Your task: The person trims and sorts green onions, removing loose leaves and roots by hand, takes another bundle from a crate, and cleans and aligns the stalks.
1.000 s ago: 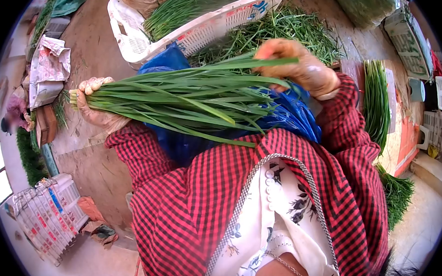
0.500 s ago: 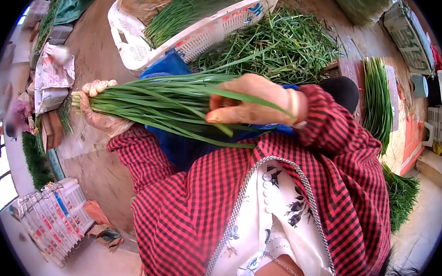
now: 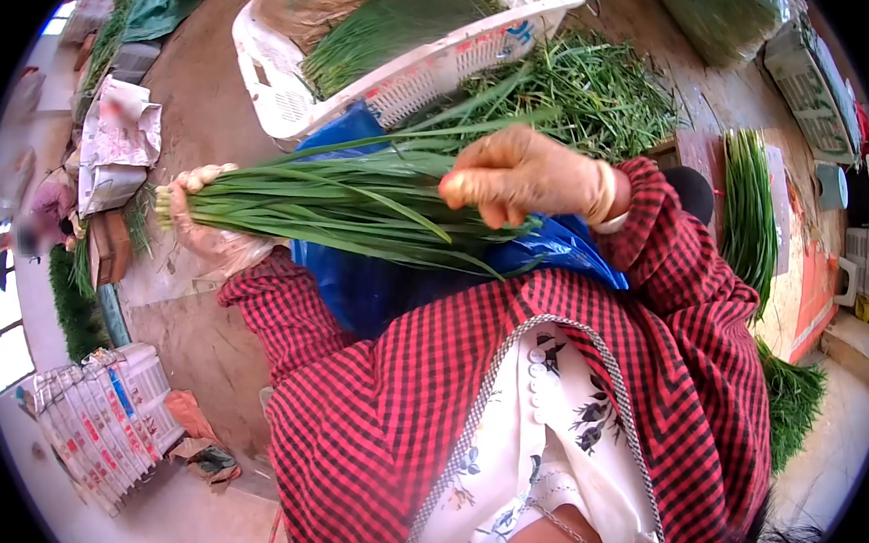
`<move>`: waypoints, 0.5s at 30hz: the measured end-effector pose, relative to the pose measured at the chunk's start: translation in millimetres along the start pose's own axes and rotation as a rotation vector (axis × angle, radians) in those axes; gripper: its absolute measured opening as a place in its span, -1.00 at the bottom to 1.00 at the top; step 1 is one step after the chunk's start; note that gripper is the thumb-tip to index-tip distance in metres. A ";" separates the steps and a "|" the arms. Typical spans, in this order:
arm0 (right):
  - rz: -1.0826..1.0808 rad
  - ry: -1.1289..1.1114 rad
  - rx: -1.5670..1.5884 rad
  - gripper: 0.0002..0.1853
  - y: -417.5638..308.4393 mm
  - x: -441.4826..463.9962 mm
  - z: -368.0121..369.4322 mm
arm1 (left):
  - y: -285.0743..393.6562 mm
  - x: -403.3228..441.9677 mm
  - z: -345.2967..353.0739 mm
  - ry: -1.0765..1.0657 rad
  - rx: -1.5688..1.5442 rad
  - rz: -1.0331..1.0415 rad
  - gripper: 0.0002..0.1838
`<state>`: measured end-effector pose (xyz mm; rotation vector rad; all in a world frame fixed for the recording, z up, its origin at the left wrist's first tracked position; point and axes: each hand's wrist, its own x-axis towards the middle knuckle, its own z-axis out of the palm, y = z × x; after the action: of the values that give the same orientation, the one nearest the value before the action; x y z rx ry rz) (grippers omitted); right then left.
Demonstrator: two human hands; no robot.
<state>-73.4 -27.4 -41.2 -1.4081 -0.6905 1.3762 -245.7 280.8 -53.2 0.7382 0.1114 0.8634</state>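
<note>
A bunch of garlic chives, with long flat green leaves and pale cut ends, lies across my lap. My left hand is wrapped round it near the pale ends, which poke out at the left. Over the leaf tips at the bunch's right end is my right hand, its thumb and fingers pinched together. Whether a leaf is between those fingers I cannot make out. A blue plastic apron shows beneath the bunch.
Ahead stands a white plastic basket with more chives inside. A heap of loose leaves lies beside it. Bundled chives rest on a board at right. Stacked white crates stand at left. Another person is at far left.
My right hand has gone from loosely spread fingers among the leaves to a closed pinch, slightly further right and higher. My left hand keeps its hold on the bunch.
</note>
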 end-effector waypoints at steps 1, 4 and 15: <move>-0.021 -0.004 -0.066 -0.59 -0.4 6.6 9.3 | -1.7 2.7 -3.6 -0.005 0.006 0.021 -0.78; -0.058 -0.062 -0.311 -0.65 -1.1 23.3 26.0 | -5.0 1.7 0.4 -0.064 -0.011 -0.048 -0.78; -0.278 0.141 -0.056 -0.71 -14.9 -1.9 4.7 | 23.6 9.8 -21.7 -0.558 -0.397 -0.083 -0.80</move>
<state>-74.7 -23.0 -26.1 -1.3796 -0.8030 1.0382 -262.7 309.6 -52.7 0.5702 -0.5110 0.5503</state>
